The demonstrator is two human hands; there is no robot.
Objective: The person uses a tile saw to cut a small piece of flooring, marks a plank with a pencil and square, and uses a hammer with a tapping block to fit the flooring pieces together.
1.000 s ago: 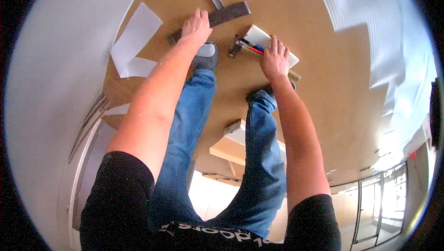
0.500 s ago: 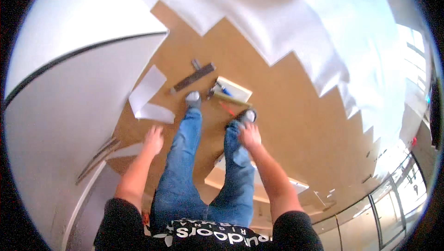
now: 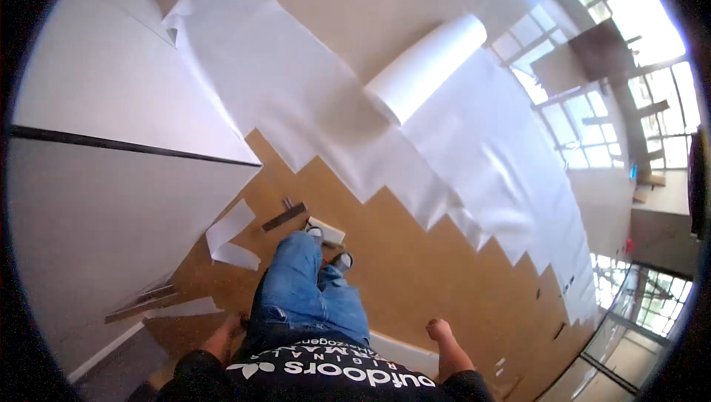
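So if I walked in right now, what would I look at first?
Probably the big white sheet spread over the brown floor, with its zigzag stepped edge, and the fat white roll lying on it near the top. Lower down you would see the person's blue jeans in the middle, a dark flat bar and torn white paper scraps just by the shoes. The right hand is a bare fist at the side, holding nothing.
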